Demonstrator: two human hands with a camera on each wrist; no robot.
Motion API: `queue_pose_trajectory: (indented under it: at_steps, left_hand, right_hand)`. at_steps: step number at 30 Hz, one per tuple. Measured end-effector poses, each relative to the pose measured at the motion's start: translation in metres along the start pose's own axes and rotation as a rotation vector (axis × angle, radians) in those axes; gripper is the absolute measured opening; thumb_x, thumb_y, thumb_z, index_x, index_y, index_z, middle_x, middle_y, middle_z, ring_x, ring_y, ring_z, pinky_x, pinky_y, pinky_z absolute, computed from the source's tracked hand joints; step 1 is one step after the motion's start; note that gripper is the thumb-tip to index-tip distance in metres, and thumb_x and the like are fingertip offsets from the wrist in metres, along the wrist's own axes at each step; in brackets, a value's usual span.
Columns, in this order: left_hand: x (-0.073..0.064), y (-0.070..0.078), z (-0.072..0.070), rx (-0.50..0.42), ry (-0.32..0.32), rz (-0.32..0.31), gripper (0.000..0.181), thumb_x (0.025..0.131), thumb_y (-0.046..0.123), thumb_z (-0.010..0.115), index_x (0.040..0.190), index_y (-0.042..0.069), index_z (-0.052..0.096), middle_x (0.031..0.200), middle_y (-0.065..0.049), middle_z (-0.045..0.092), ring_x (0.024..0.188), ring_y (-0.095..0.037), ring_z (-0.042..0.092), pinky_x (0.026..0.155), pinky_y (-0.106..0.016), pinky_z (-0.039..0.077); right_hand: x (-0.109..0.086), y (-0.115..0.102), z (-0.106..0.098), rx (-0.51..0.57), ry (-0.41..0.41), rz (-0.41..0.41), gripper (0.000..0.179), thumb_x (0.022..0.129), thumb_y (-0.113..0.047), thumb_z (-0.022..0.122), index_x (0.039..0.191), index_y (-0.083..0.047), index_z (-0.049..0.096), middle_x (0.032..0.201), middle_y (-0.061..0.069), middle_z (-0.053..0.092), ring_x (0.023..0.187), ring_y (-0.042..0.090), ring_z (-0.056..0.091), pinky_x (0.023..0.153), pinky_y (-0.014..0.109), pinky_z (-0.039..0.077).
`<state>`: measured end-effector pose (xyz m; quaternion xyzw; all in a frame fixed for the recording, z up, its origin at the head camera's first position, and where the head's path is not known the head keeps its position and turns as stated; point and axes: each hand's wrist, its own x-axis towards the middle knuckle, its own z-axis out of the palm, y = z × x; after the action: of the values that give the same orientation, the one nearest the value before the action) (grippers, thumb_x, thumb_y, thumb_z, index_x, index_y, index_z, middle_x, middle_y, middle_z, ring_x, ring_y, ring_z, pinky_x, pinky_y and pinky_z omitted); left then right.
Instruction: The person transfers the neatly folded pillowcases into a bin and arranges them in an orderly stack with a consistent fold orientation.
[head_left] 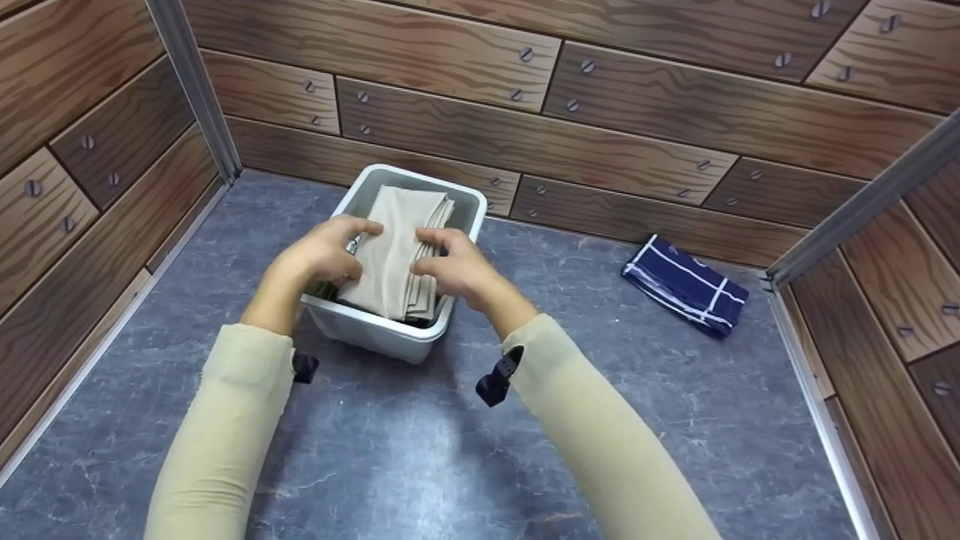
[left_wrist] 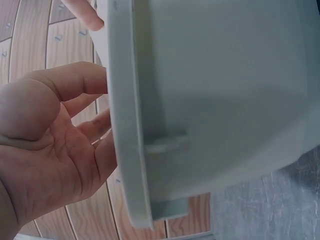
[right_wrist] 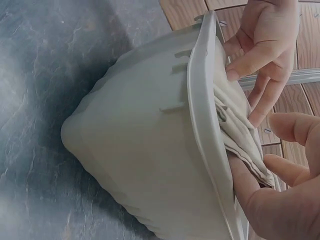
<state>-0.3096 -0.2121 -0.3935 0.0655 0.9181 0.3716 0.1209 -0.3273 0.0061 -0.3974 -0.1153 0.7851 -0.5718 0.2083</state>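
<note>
A folded beige cloth [head_left: 399,247], in several layers, lies at the mouth of a pale grey plastic bin [head_left: 375,326]. My left hand [head_left: 326,251] holds its left edge, with thumb and index finger over the top. Some of the left hand's fingers [left_wrist: 92,130] pass out of sight behind the rim in the left wrist view. At the right edge my right hand [head_left: 461,266] holds the layered side. In the right wrist view, one finger of the right hand [right_wrist: 280,205] goes between rim and cloth while others are above. The bin's contents underneath are mostly hidden.
A folded navy cloth [head_left: 686,285] with white lines lies on the grey marbled floor [head_left: 360,450] to the right, near the back wall. Wood-plank patterned walls [head_left: 450,97] enclose the floor at the back and sides. The bin stands close to the back wall.
</note>
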Motion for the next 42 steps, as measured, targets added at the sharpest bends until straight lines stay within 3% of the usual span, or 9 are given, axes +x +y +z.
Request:
queue_pose_trajectory:
  at_steps: [3,6,10,13,15,22,32,37,42]
  left_hand:
    - [0.000,-0.002,-0.001,0.010,0.005,0.001,0.083,0.068,-0.013,0.059,0.148,0.007,0.046,0.142,-0.021,0.048,0.079,-0.024,0.058,0.056,-0.026,0.049]
    - [-0.001,-0.004,0.000,-0.005,0.000,-0.004,0.083,0.069,-0.013,0.059,0.148,0.007,0.046,0.139,-0.022,0.050,0.081,-0.025,0.058,0.056,-0.027,0.050]
    - [0.002,-0.007,0.001,-0.033,-0.022,-0.023,0.084,0.069,-0.013,0.059,0.149,0.008,0.045,0.130,-0.023,0.055,0.064,-0.017,0.053,0.051,-0.025,0.048]
    - [0.004,-0.010,0.002,-0.014,-0.023,-0.020,0.083,0.069,-0.013,0.059,0.149,0.008,0.046,0.129,-0.023,0.056,0.066,-0.018,0.053,0.051,-0.025,0.047]
    - [0.005,-0.010,0.004,0.009,-0.018,-0.020,0.082,0.070,-0.013,0.059,0.148,0.008,0.046,0.133,-0.022,0.054,0.072,-0.022,0.054,0.053,-0.026,0.047]
    - [0.006,-0.010,0.009,0.048,-0.009,-0.023,0.082,0.069,-0.015,0.058,0.148,0.007,0.047,0.151,-0.020,0.043,0.110,-0.034,0.049,0.078,-0.036,0.047]
    - [0.015,-0.015,0.018,0.123,0.024,0.018,0.079,0.066,-0.017,0.052,0.143,0.002,0.051,0.144,-0.022,0.052,0.116,-0.033,0.050,0.101,-0.046,0.044]
    - [0.017,-0.015,0.022,0.157,0.030,0.009,0.078,0.067,-0.020,0.051,0.142,0.002,0.052,0.141,-0.023,0.054,0.115,-0.033,0.053,0.102,-0.046,0.044]
    - [0.017,-0.013,0.025,0.226,0.051,0.011,0.069,0.070,-0.018,0.051,0.137,0.000,0.057,0.134,-0.024,0.059,0.110,-0.034,0.055,0.098,-0.047,0.047]
  right_hand:
    - [0.000,-0.001,0.002,0.065,-0.037,0.022,0.066,0.087,0.001,0.063,0.149,-0.007,0.045,0.153,0.008,0.040,0.114,0.027,0.060,0.084,0.044,0.059]
    - [0.001,-0.001,0.004,0.080,-0.053,0.019,0.066,0.088,0.000,0.062,0.151,-0.007,0.042,0.154,0.008,0.040,0.110,0.026,0.062,0.082,0.044,0.060]
    - [0.000,-0.002,0.003,0.099,-0.053,0.038,0.067,0.089,0.000,0.061,0.152,-0.009,0.041,0.156,0.009,0.035,0.112,0.029,0.061,0.085,0.047,0.058]
    - [0.000,-0.002,0.003,0.111,-0.051,0.053,0.067,0.089,0.000,0.060,0.152,-0.010,0.040,0.158,0.010,0.032,0.114,0.031,0.060,0.086,0.049,0.058]
    - [0.000,-0.002,0.004,0.111,-0.055,0.059,0.068,0.089,0.000,0.060,0.153,-0.011,0.039,0.158,0.010,0.032,0.115,0.031,0.059,0.086,0.049,0.058]
    - [0.000,-0.004,0.004,0.179,-0.096,0.079,0.068,0.092,0.002,0.057,0.155,-0.011,0.035,0.154,0.014,0.038,0.119,0.030,0.057,0.091,0.051,0.056]
    - [0.001,-0.002,0.001,0.187,-0.094,0.073,0.067,0.091,0.001,0.057,0.154,-0.010,0.036,0.154,0.016,0.036,0.121,0.032,0.057,0.096,0.057,0.051]
    - [0.001,-0.002,0.001,0.194,-0.104,0.076,0.065,0.091,0.001,0.057,0.153,-0.012,0.039,0.151,0.023,0.038,0.121,0.032,0.056,0.094,0.056,0.053]
    - [-0.002,-0.003,0.001,0.189,-0.102,0.069,0.063,0.091,-0.001,0.058,0.151,-0.011,0.042,0.156,0.024,0.031,0.131,0.034,0.049,0.099,0.059,0.049]
